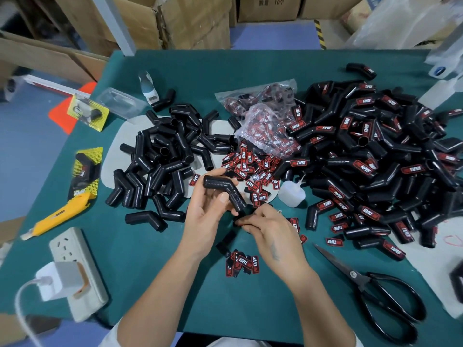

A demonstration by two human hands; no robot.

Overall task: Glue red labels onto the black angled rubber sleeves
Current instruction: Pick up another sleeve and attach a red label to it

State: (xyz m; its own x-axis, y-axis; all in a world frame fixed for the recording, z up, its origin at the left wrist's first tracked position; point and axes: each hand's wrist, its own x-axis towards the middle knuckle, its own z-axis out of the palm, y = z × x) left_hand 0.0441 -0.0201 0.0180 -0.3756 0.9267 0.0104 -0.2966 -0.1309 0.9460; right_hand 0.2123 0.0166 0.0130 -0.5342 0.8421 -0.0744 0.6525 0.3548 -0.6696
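Far left: yellow utility knife [59, 217], power strip [75, 261] with charger plugged in, yellow packaged sample [86, 171]. All clear of the work.

Left-centre: heap of unlabelled sleeves [162, 159], bare black, on a pale mat [114, 156].

Centre: left hand [208, 211] curled round a black angled sleeve [224, 190], thumb on top near the bend, held up above the green table [140, 284]. Probably light, soft rubber, hollow; likely squashes if squeezed hard, so best gripped at the elbow or the short leg, leaving the flat face of the other leg free for the label. Ribbed surface looks grippy, not slippery.

Just right of that: right hand [270, 236] low over the table, fingertips pinching something small and dark with a red edge, apparently a red label [239, 222]; too covered by fingers to be sure. Labels look thin, floppy, easy to drop or double-pick; edge pinch looks safest. Loose labels [250, 166] spread beyond the hands, small stack [243, 262] near the wrists.

Glue bottle [292, 194] lying just right of the hands, nozzle up-right. Glue on held sleeve: cannot tell.

Right: scissors [375, 291], label bags [265, 113], big pile of labelled sleeves [375, 151]; right edge cut off, pile depth hidden.
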